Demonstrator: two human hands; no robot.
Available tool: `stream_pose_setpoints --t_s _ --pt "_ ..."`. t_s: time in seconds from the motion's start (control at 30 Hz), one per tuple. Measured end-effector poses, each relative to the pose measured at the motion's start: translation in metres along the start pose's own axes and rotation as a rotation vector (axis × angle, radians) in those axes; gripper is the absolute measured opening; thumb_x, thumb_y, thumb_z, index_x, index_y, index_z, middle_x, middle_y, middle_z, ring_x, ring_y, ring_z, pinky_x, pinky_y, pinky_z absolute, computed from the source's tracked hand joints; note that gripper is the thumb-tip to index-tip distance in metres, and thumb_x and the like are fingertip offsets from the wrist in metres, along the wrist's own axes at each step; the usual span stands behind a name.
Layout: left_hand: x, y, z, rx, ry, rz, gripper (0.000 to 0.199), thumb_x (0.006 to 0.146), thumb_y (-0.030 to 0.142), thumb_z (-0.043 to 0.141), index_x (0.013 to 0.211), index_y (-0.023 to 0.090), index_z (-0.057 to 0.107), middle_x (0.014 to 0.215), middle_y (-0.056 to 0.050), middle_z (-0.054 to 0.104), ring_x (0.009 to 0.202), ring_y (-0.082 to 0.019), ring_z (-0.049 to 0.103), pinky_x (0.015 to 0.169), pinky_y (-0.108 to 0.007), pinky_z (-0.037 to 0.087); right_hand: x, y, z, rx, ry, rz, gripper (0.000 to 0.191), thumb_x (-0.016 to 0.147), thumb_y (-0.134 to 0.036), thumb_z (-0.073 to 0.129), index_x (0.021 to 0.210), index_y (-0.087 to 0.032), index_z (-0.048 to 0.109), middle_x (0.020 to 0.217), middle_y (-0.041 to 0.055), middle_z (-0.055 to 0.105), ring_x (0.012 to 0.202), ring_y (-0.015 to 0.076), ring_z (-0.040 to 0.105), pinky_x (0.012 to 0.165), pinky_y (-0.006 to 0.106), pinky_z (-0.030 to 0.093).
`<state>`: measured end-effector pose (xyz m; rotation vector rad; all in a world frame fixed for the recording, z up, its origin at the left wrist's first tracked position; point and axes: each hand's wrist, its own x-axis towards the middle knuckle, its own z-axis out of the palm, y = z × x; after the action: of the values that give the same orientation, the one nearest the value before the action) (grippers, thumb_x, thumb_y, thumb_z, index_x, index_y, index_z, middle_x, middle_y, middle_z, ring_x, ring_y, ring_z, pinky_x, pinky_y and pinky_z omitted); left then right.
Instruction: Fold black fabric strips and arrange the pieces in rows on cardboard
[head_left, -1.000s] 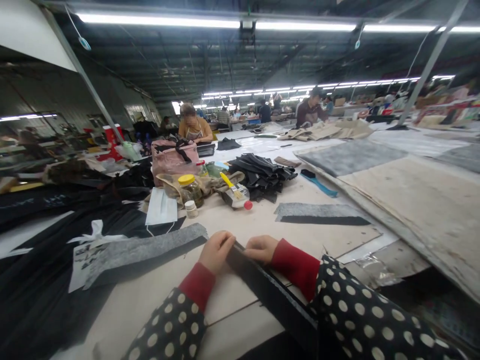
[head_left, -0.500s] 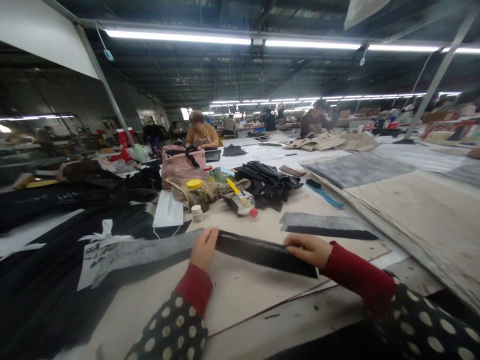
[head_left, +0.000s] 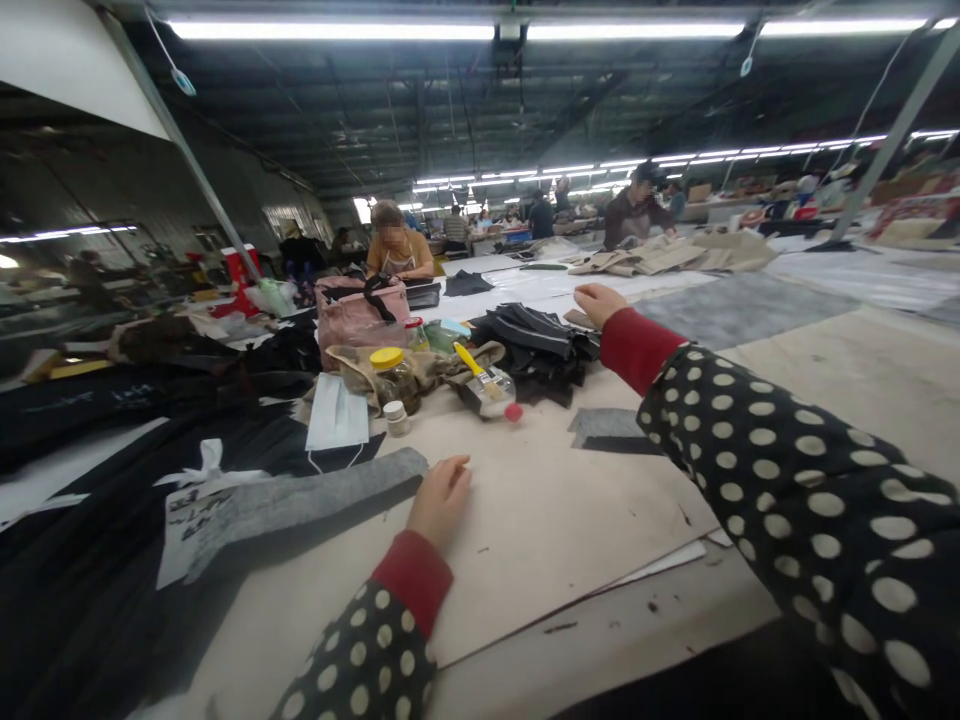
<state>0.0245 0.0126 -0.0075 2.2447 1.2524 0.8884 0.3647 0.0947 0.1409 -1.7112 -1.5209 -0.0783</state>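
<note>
My left hand rests low over the pale board, fingers loosely stretched and nothing in them. Beside it on the left lies a grey-and-black fabric strip. My right arm reaches far forward, with the right hand at the right edge of a pile of dark fabric strips. Its fingers look extended and I see nothing held. A second grey-and-black strip lies partly behind my right sleeve.
A yellow-handled brush, a yellow-lidded jar, a small white-capped bottle and a face mask stand or lie ahead. Behind them is a pink bag. Dark fabric covers the left side. Co-workers sit farther back.
The black strip held between both hands is out of them. My right hand has moved forward to the pile; my left has shifted slightly right and opened.
</note>
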Motion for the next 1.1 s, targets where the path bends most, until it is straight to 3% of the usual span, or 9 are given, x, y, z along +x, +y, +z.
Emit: stream_pose_setpoints --t_s 0.07,0.23,0.37,0.53,0.67,0.77,0.93,1.03,1.1 --pt "0.0 -0.001 -0.001 0.038 -0.044 0.028 0.027 0.08 0.027 0.04 0.098 0.016 0.057 0.089 -0.006 0.06 0.084 -0.018 0.053 0.08 -0.034 0.042 -0.029 0.006 -0.002 -0.104 -0.103 -0.023 0.034 0.081 -0.032 0.04 0.095 -0.01 0.062 0.085 0.0066 0.062 0.079 0.0155 0.054 0.074 0.029 0.04" --pt "0.001 -0.002 0.001 0.111 -0.066 0.093 0.024 0.079 0.025 0.042 0.094 0.016 0.059 0.087 -0.007 0.061 0.084 -0.019 0.053 0.08 -0.035 0.041 -0.138 0.019 -0.004 -0.494 -0.579 -0.273 0.031 0.081 -0.038 0.041 0.08 -0.018 0.065 0.074 0.0068 0.063 0.066 0.0166 0.055 0.06 0.028 0.038" --pt "0.001 0.0 0.002 0.15 -0.067 0.107 0.024 0.08 0.026 0.042 0.093 0.015 0.059 0.09 -0.008 0.061 0.086 -0.019 0.053 0.08 -0.035 0.041 -0.187 0.027 0.002 -0.697 -0.701 -0.243 0.022 0.079 -0.018 0.043 0.084 -0.015 0.065 0.081 0.014 0.063 0.074 0.0245 0.058 0.064 0.035 0.041" --pt "-0.001 0.0 0.002 0.194 -0.063 0.13 0.023 0.08 0.025 0.041 0.092 0.015 0.059 0.092 -0.008 0.061 0.089 -0.02 0.053 0.083 -0.035 0.04 -0.186 0.03 0.012 -0.692 -0.694 -0.157 0.029 0.077 -0.004 0.037 0.085 -0.01 0.064 0.086 0.0186 0.061 0.08 0.0291 0.058 0.067 0.039 0.042" --pt "-0.005 0.003 0.003 0.226 -0.081 0.19 0.023 0.081 0.023 0.04 0.092 0.015 0.058 0.091 -0.008 0.061 0.088 -0.019 0.053 0.082 -0.036 0.041 -0.186 0.031 0.009 -0.553 -0.606 -0.118 0.025 0.08 -0.014 0.04 0.086 -0.014 0.064 0.088 0.0136 0.061 0.08 0.0243 0.057 0.068 0.035 0.04" --pt "-0.012 0.018 0.011 0.22 -0.124 0.323 0.024 0.083 0.021 0.038 0.096 0.016 0.057 0.095 -0.008 0.06 0.091 -0.018 0.052 0.084 -0.035 0.042 -0.201 0.025 0.006 -0.469 -0.586 -0.185 0.028 0.082 -0.022 0.037 0.09 -0.016 0.062 0.09 0.0101 0.062 0.08 0.0208 0.056 0.068 0.031 0.039" --pt "-0.021 0.071 0.046 0.24 -0.3 0.607 0.029 0.085 0.022 0.035 0.106 0.017 0.054 0.111 -0.009 0.056 0.101 -0.018 0.05 0.09 -0.035 0.041 -0.223 0.012 0.012 -0.378 -0.517 -0.208 0.03 0.083 -0.025 0.034 0.091 -0.016 0.062 0.089 0.0085 0.063 0.081 0.0188 0.055 0.071 0.028 0.037" --pt "-0.013 0.097 0.073 0.296 -0.284 0.685 0.031 0.086 0.021 0.032 0.109 0.013 0.052 0.117 -0.012 0.052 0.108 -0.02 0.046 0.094 -0.037 0.037 -0.225 0.01 0.013 -0.371 -0.492 -0.176 0.031 0.084 -0.027 0.035 0.092 -0.016 0.062 0.09 0.0087 0.063 0.083 0.0188 0.055 0.074 0.028 0.037" --pt "-0.004 0.104 0.086 0.347 -0.247 0.645 0.032 0.086 0.02 0.031 0.108 0.011 0.052 0.113 -0.014 0.054 0.107 -0.021 0.046 0.093 -0.038 0.038 -0.225 0.01 0.013 -0.362 -0.485 -0.179 0.031 0.084 -0.027 0.035 0.092 -0.015 0.062 0.09 0.0091 0.063 0.084 0.0189 0.055 0.075 0.029 0.037"
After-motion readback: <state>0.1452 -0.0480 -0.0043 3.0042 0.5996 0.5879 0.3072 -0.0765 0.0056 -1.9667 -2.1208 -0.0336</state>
